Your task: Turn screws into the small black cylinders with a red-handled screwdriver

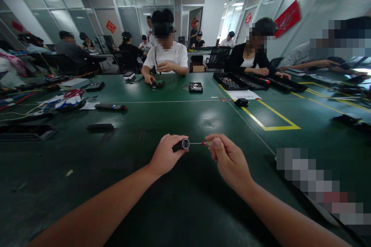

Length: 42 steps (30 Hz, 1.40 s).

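Note:
Closed around a black cylindrical part with a round ringed end, my left hand is held over the green table. My right hand grips a screwdriver by its clear handle with a red collar. The thin metal shaft points left and its tip meets the side of the black cylinder near the ringed end. Whether the tip sits in a screw is too small to tell. Both hands are close together in the middle of the view.
On the green table lie a black bar, a dark pen-like tool and a black block. Gloves and cables pile up at left. Across the table, a person in white handles a small device. Black trays stand at right.

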Each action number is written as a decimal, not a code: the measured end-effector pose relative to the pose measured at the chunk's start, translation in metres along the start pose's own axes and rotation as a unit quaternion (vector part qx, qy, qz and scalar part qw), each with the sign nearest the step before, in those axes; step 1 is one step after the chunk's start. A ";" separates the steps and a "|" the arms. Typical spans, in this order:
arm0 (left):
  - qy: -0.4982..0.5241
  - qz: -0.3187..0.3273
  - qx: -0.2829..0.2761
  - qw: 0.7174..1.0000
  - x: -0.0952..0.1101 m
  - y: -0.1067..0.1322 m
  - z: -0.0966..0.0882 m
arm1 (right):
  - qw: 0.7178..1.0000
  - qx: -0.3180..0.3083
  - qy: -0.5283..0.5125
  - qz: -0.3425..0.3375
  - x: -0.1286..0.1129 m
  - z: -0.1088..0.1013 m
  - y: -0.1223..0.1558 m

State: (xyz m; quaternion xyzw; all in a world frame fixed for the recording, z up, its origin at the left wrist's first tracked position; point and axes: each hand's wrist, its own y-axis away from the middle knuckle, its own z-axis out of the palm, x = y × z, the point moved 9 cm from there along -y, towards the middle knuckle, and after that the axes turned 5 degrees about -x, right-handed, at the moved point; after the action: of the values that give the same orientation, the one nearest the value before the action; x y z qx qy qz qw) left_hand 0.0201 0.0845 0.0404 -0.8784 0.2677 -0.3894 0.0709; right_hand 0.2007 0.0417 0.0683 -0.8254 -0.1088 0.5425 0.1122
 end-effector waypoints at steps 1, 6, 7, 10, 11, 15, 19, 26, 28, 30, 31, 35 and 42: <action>0.001 -0.002 0.001 1.000 -0.001 0.000 0.000 | 1.000 0.000 0.010 0.000 -0.001 0.000 0.000; 0.000 -0.012 0.007 1.000 0.000 0.000 -0.003 | 0.999 0.009 0.033 -0.003 -0.003 -0.003 0.000; -0.001 -0.011 0.008 1.000 0.001 0.000 -0.003 | 1.000 0.010 0.028 -0.001 -0.002 -0.003 0.000; -0.002 -0.003 0.009 1.000 0.002 0.000 -0.003 | 1.000 -0.002 0.004 0.010 0.002 -0.001 -0.001; -0.002 0.000 0.010 1.000 0.002 0.000 -0.003 | 1.000 -0.006 0.001 0.013 0.003 0.000 -0.001; -0.001 -0.003 0.009 1.000 0.001 0.000 -0.002 | 0.999 -0.002 0.026 0.021 0.004 0.000 0.000; -0.002 -0.012 0.006 1.000 0.003 0.000 -0.004 | 0.999 0.015 0.030 0.015 0.003 -0.003 0.000; -0.004 -0.011 0.000 1.000 0.002 0.000 -0.002 | 1.000 0.002 0.005 0.017 0.004 0.000 0.000; -0.001 -0.011 0.000 1.000 0.001 0.000 -0.002 | 1.000 -0.001 0.010 0.024 0.005 0.000 0.001; -0.001 -0.014 0.000 1.000 0.001 0.000 -0.002 | 1.000 0.009 0.018 0.023 0.005 -0.001 0.000; -0.002 -0.015 -0.001 1.000 0.001 0.000 -0.003 | 0.999 0.018 0.018 0.020 0.005 -0.003 0.000; -0.007 -0.013 -0.002 1.000 0.002 0.000 -0.002 | 0.999 0.032 0.004 0.006 0.003 -0.005 0.000; -0.004 0.022 0.000 1.000 0.002 0.000 0.002 | 0.987 0.061 -0.135 0.062 0.026 -0.003 -0.007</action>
State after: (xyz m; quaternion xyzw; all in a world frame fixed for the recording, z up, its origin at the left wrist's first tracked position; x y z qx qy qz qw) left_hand 0.0223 0.0831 0.0399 -0.8741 0.2867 -0.3838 0.0807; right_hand 0.2128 0.0561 0.0490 -0.7413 -0.0385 0.6606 0.1124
